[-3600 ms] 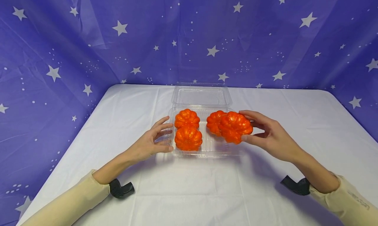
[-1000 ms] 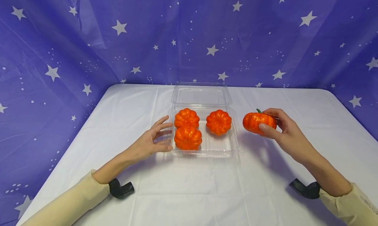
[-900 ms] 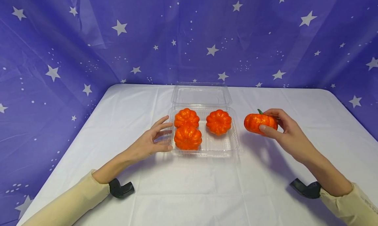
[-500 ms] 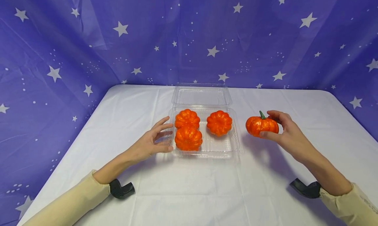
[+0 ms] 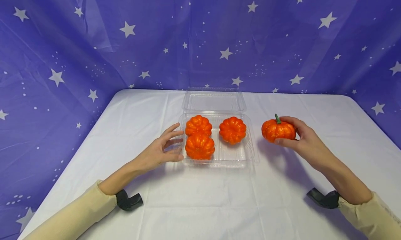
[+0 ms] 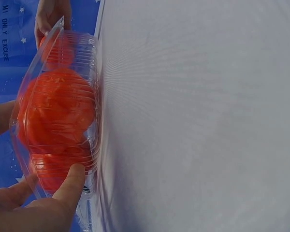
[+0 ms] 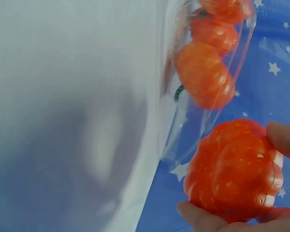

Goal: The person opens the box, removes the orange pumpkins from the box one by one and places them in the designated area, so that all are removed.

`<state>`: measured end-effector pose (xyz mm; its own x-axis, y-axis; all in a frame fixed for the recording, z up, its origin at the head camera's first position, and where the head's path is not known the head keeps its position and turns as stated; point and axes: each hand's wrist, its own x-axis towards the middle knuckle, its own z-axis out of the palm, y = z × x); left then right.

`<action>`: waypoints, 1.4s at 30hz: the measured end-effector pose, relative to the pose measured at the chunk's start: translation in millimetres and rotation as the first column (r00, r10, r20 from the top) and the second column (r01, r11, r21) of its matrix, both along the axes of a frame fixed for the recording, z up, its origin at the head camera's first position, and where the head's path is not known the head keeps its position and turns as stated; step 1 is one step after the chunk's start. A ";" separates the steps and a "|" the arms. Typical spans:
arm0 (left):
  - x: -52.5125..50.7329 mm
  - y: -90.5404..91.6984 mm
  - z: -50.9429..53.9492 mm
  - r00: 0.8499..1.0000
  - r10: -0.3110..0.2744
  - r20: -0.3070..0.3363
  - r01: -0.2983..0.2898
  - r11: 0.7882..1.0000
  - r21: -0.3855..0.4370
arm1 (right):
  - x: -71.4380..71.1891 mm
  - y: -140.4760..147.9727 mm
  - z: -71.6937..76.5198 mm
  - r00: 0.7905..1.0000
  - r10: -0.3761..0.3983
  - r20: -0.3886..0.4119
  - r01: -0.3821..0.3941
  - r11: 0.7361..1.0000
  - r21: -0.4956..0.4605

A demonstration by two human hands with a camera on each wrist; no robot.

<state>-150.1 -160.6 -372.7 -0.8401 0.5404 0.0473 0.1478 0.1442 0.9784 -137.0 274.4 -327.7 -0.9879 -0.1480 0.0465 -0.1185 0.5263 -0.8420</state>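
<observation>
My right hand (image 5: 300,135) grips an orange pumpkin (image 5: 278,130), stem up, off to the right of the clear plastic box (image 5: 233,155). In the right wrist view that pumpkin (image 7: 234,169) is pinched between thumb and fingers, above the table. Inside the box lie a back left pumpkin (image 5: 198,125), a front left pumpkin (image 5: 199,147) and a back right pumpkin (image 5: 232,130), no stems showing from above. With fingers spread, my left hand (image 5: 159,150) rests at the box's left side; the left wrist view has a fingertip (image 6: 77,170) against its clear wall.
The box's hinged lid (image 5: 214,102) lies folded back behind it. White cloth covers the table (image 5: 200,205), and a purple curtain (image 5: 200,34) with stars hangs behind. A black curved piece (image 5: 128,200) sits at the left wrist, and another black piece (image 5: 324,199) at the right.
The right hand has carried one pumpkin from over the box's right part out to the right and turned it stem up. Across the frames the left hand and the box stay put.
</observation>
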 end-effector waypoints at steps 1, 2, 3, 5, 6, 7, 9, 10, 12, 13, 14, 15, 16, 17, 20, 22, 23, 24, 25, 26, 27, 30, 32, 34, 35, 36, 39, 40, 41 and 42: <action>0.1 -0.1 0.1 1.000 0.000 0.001 0.000 1.000 0.000 | -1.3 1.1 -1.1 1.000 0.008 0.003 -0.008 1.000 -0.019; 0.1 -0.2 0.0 1.000 -0.001 0.004 0.001 1.000 0.002 | -2.5 2.1 -2.3 1.000 0.012 0.005 -0.012 0.999 -0.036; 0.1 -0.2 0.0 1.000 -0.003 0.007 0.003 1.000 0.005 | -3.8 3.2 -3.5 1.000 0.013 0.011 -0.013 0.999 -0.046; 0.2 -0.1 0.0 1.000 -0.004 0.013 0.004 1.000 0.007 | -5.9 5.8 -5.7 0.999 0.023 0.028 -0.022 0.998 -0.057; 0.1 -0.1 -0.1 1.000 -0.004 0.015 0.004 1.000 0.006 | -7.0 7.1 -6.7 0.999 0.027 0.043 -0.025 0.998 -0.053; 0.0 -0.1 -0.1 1.000 -0.003 0.017 0.003 1.000 0.005 | -8.0 8.3 -7.6 0.998 0.034 0.060 -0.031 0.998 -0.049; -0.2 0.0 -0.2 1.000 -0.001 0.017 0.001 1.000 0.001 | -9.4 10.4 -8.7 0.994 0.042 0.099 -0.039 0.999 -0.027; -0.3 0.0 -0.1 1.000 0.000 0.016 0.000 1.000 -0.002 | -10.2 11.1 -9.2 0.992 0.046 0.116 -0.045 0.999 -0.013; -0.3 0.0 0.4 1.000 0.001 0.013 -0.001 1.000 -0.007 | -11.8 12.0 -10.6 0.989 0.040 0.139 -0.044 0.999 0.025; -0.3 -0.1 0.7 1.000 0.002 0.010 -0.002 1.000 -0.008 | -12.4 12.2 -11.1 0.989 0.034 0.145 -0.041 0.998 0.045; -0.4 -0.1 0.8 1.000 0.002 0.008 -0.002 1.000 -0.010 | -13.0 12.2 -11.5 0.988 0.028 0.149 -0.038 0.997 0.064; -0.6 -0.3 0.8 1.000 0.002 0.007 -0.002 1.000 -0.011 | -13.9 12.1 -12.1 0.988 0.027 0.150 -0.038 0.996 0.076; -0.8 -0.4 0.6 1.000 0.002 0.007 -0.001 1.000 -0.013 | -14.7 12.1 -12.7 0.988 0.026 0.151 -0.039 0.995 0.088; -1.0 -0.5 0.6 1.000 0.002 0.006 -0.001 1.000 -0.014 | -15.4 12.0 -13.2 0.988 0.024 0.152 -0.040 0.994 0.100; -1.4 -0.9 -0.5 1.000 0.001 0.006 -0.001 1.000 -0.015 | -17.3 11.8 -14.8 0.988 0.028 0.152 -0.048 0.991 0.126; -1.0 -0.8 -0.6 1.000 0.002 0.006 -0.002 1.000 -0.016 | -18.5 12.2 -16.7 0.988 0.033 0.154 -0.054 0.990 0.132; -0.8 -0.7 -0.4 1.000 0.001 0.004 -0.001 1.000 -0.014 | -19.2 12.6 -17.9 0.987 0.036 0.154 -0.057 0.989 0.133; -0.8 -0.7 -0.4 1.000 0.002 0.004 -0.002 1.000 -0.013 | -19.9 13.0 -19.3 0.987 0.041 0.154 -0.061 0.990 0.130; -0.8 -0.6 -0.6 1.000 0.003 0.004 -0.003 1.000 -0.012 | -20.7 13.6 -20.8 0.987 0.045 0.155 -0.065 0.990 0.129; -0.7 -0.5 -0.5 1.000 0.004 0.005 -0.004 1.000 -0.011 | -21.4 14.2 -22.1 0.987 0.049 0.155 -0.069 0.989 0.128; -0.8 -0.2 -0.4 1.000 0.004 0.006 -0.004 1.000 -0.010 | -21.9 14.7 -23.4 0.987 0.055 0.154 -0.074 0.990 0.124; -0.9 -0.1 -0.5 1.000 0.003 0.012 -0.003 1.000 -0.007 | -22.9 16.0 -26.4 0.986 0.067 0.150 -0.087 0.988 0.125; -0.5 -0.1 -0.3 1.000 0.002 0.016 -0.002 1.000 -0.005 | -23.2 16.4 -27.5 0.987 0.078 0.142 -0.097 0.986 0.135; 0.0 -0.3 -0.1 1.000 0.003 0.016 -0.003 1.000 -0.006 | -23.1 16.4 -28.0 0.987 0.087 0.136 -0.107 0.983 0.148; 0.3 -0.4 0.1 1.000 0.002 0.014 -0.002 1.000 -0.003 | -22.9 16.5 -28.2 0.987 0.092 0.131 -0.112 0.982 0.153; 0.4 -0.4 0.4 1.000 0.002 0.011 -0.002 1.000 -0.004 | -22.6 16.6 -28.4 0.987 0.098 0.127 -0.117 0.981 0.157; 0.0 0.0 0.6 1.000 0.002 0.007 -0.002 1.000 -0.008 | -21.2 17.5 -28.9 0.986 0.101 0.130 -0.121 0.980 0.161; 0.1 -0.1 0.6 1.000 0.003 0.006 -0.003 1.000 -0.011 | -21.1 17.6 -29.2 0.986 0.105 0.130 -0.125 0.980 0.158; 0.1 -0.1 0.9 1.000 0.004 0.007 -0.003 1.000 -0.012 | -21.0 17.7 -29.4 0.985 0.111 0.130 -0.131 0.980 0.151; 0.2 -0.3 0.8 1.000 0.006 0.009 -0.006 1.000 -0.015 | -21.0 17.8 -29.6 0.984 0.117 0.131 -0.136 0.980 0.145</action>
